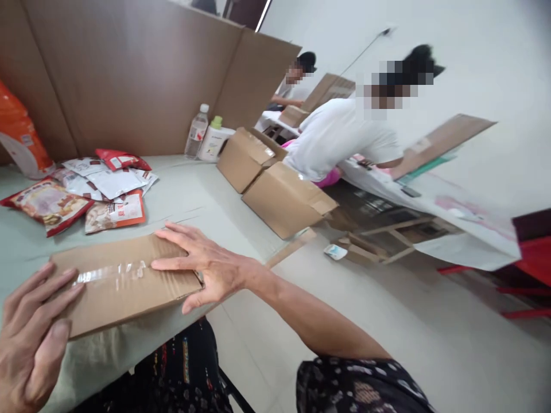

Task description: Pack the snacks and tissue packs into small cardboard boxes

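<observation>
A flat, closed cardboard box [124, 295] lies on the pale-covered table near its front edge, with clear tape along the middle of its top. My left hand [37, 338] rests over the box's left end, fingers stretched across the top and thumb by the front edge. Across the right end, my right hand [206, 267] is spread open, its fingertips on the cardboard and its thumb beside the front right corner. Neither hand has its fingers wrapped round the box. The underside of the box is hidden.
Behind the box are several snack packets [116, 183] and an orange bag [21, 135]. A clear bottle [198, 132], a white bottle [213, 140] and open cartons [286, 198] stand farther right. A cardboard partition [142, 74] rises behind. Two people sit at another table [465, 229].
</observation>
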The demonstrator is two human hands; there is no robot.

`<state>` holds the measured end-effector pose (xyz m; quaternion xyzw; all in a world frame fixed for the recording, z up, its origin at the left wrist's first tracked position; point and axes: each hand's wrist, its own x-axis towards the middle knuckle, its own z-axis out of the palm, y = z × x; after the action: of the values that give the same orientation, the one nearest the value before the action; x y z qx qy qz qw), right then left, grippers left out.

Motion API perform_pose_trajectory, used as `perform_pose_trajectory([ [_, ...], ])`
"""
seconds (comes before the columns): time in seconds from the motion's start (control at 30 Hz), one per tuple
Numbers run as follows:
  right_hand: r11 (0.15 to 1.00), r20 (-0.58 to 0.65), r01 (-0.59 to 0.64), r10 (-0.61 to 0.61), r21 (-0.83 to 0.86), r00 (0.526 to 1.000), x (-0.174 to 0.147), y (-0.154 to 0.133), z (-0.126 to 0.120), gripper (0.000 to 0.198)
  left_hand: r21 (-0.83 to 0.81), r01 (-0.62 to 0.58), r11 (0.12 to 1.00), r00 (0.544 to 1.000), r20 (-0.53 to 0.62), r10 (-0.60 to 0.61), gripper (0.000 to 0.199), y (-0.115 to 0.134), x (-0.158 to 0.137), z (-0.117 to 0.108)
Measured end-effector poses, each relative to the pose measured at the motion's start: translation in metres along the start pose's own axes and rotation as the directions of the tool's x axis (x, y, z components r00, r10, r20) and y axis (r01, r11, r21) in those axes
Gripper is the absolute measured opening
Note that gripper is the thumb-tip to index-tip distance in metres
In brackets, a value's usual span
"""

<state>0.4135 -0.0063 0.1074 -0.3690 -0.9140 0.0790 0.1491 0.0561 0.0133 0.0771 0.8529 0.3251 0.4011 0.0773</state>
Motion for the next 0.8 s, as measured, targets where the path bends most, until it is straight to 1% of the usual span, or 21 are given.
perform_pose_trajectory([
  [0.07, 0.998, -0.042, 0.023, -0.021, 0.058, 0.999, 0.005, 0.007, 0.005, 0.085, -0.002, -0.006, 1.000, 1.000, 0.002, 0.006, 0.060, -0.002, -0.001, 0.002],
  [0.13, 0.993, -0.133, 0.074, -0.061, 0.096, 0.989, 0.007, 0.010, 0.013, 0.078, -0.006, 0.003, 1.000, 1.000, -0.009, -0.003, 0.060, -0.001, -0.004, 0.003],
  [0.27, 0.972, -0.333, 0.193, -0.140, 0.133, 0.933, 0.000, 0.010, 0.023, 0.059, 0.013, 0.040, 0.999, 0.999, -0.009, -0.039, 0.053, 0.005, -0.002, 0.005],
  [0.33, 0.972, -0.399, 0.194, -0.128, 0.130, 0.908, -0.011, 0.009, 0.023, 0.054, 0.011, 0.036, 0.999, 0.999, 0.021, -0.037, 0.047, 0.008, 0.006, 0.012],
  [0.4, 0.984, -0.427, 0.135, -0.075, 0.113, 0.901, -0.028, 0.008, 0.021, 0.055, -0.021, 0.018, 1.000, 0.997, 0.073, -0.016, 0.043, 0.010, 0.021, 0.023],
  [0.5, 0.997, -0.429, -0.010, 0.043, 0.078, 0.902, -0.062, 0.008, 0.015, 0.058, -0.092, -0.058, 0.994, 0.986, 0.153, 0.072, 0.042, 0.011, 0.048, 0.048],
  [0.57, 0.992, -0.441, -0.114, 0.126, 0.054, 0.889, -0.085, 0.013, 0.010, 0.057, -0.125, -0.085, 0.988, 0.982, 0.160, 0.105, 0.048, 0.010, 0.064, 0.067],
  [0.6, 0.985, -0.456, -0.169, 0.169, 0.041, 0.874, -0.096, 0.018, 0.008, 0.056, -0.135, -0.083, 0.987, 0.984, 0.147, 0.102, 0.052, 0.008, 0.070, 0.077],
  [0.7, 0.937, -0.522, -0.351, 0.301, 0.003, 0.798, -0.119, 0.047, 0.003, 0.048, -0.126, -0.034, 0.991, 0.991, 0.126, 0.050, 0.059, -0.002, 0.076, 0.105],
  [0.8, 0.845, -0.596, -0.534, 0.409, -0.039, 0.691, -0.122, 0.097, -0.002, 0.040, -0.045, -0.007, 0.999, 0.987, 0.159, 0.014, 0.056, -0.018, 0.064, 0.134],
])
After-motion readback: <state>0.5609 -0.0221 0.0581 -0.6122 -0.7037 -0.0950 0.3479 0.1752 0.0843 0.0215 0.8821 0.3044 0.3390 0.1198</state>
